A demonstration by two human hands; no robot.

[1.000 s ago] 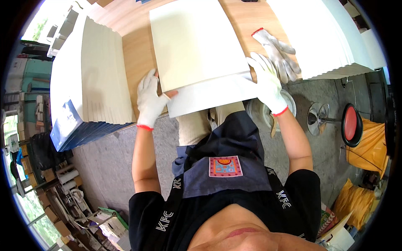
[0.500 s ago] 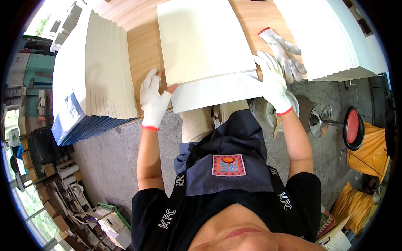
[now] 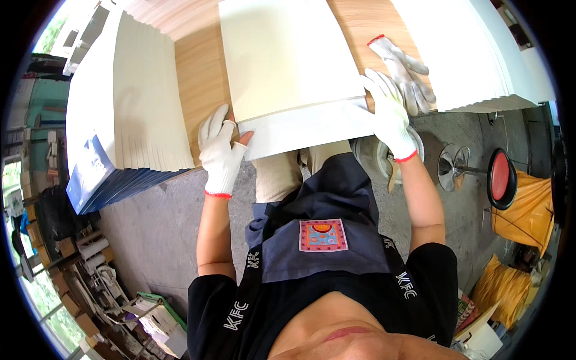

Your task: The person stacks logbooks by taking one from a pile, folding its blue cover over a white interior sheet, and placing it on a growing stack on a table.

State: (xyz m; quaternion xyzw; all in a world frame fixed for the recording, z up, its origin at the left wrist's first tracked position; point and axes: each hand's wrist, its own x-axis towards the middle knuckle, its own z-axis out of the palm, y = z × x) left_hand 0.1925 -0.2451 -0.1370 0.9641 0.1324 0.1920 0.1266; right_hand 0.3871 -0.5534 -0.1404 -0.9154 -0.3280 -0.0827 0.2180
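Since the earlier frame, the left hand point(image 3: 221, 153) had drawn slightly nearer to the person's body, along the left side of the paper, while the right hand point(image 3: 390, 117) had kept nearly the same place at the opposite side. A large cream sheet point(image 3: 288, 60) lay flat on the wood-toned worktop point(image 3: 201, 72), between the two hands, and a white sheet point(image 3: 306, 129) showed from under it as a band along the edge nearest the person. That band reached out past the front of the worktop, above the person's beige trousers point(image 3: 276, 177)

Both hands wore white knitted gloves with red cuffs. On the left, the grip was open: fingers loosely curved, thumb apart, its bare tip at the left end of the white band. On the right, the grip was open too, with the fingers stretched out beside the paper and the thumb over the band's right end; how firmly either hand pressed could not be told

Just beyond the right hand lay a spare glove point(image 3: 402, 75), greyish-white with a red cuff. A tall pile of pale folded pages point(image 3: 144, 96) with blue covers point(image 3: 99, 174) stood at the left, and another pale pile point(image 3: 468, 60) at the right. Below, on the grey floor point(image 3: 156, 228), stood a stool with a red seat point(image 3: 499, 174)
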